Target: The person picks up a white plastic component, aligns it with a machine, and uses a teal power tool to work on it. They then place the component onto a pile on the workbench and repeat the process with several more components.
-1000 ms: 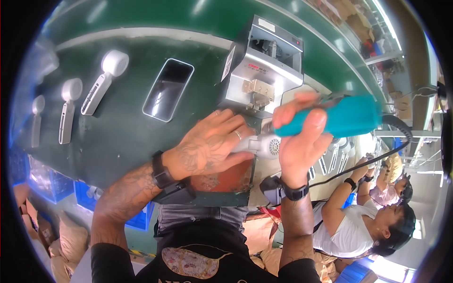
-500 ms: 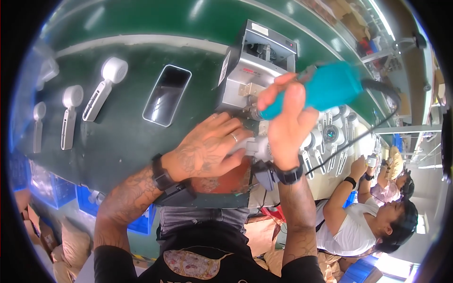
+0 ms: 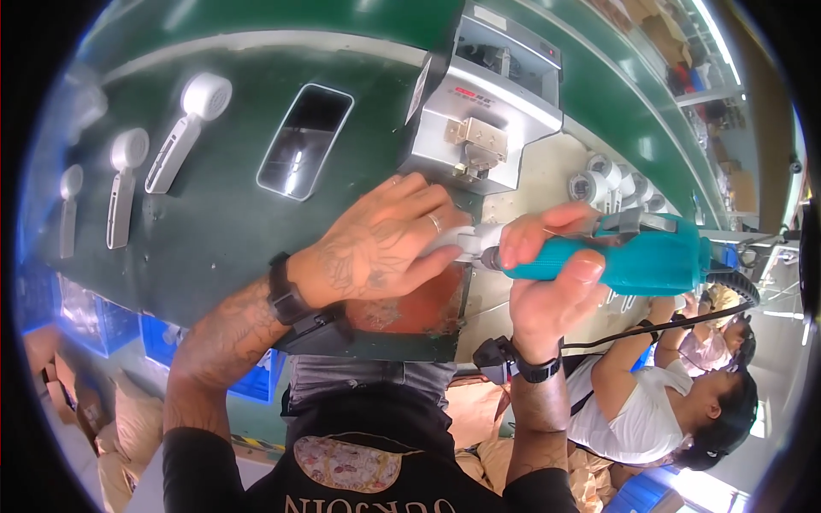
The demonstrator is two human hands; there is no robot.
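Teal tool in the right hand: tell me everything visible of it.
The teal tool has a thick, rounded, plastic-looking body with a silvery, metal-looking lever on its upper side. A ribbed black sleeve at the rear leads to a black cord. It lies nearly level across the picture, clasped by the right hand, its narrow dark tip pointing left, at the white device; whether they touch is unclear.

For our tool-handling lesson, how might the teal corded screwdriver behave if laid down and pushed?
The teal corded screwdriver would probably feel stiff: it looks hard-shelled. Being rounded, it might roll, though its metal lever could stop it. The black cord would likely drag.
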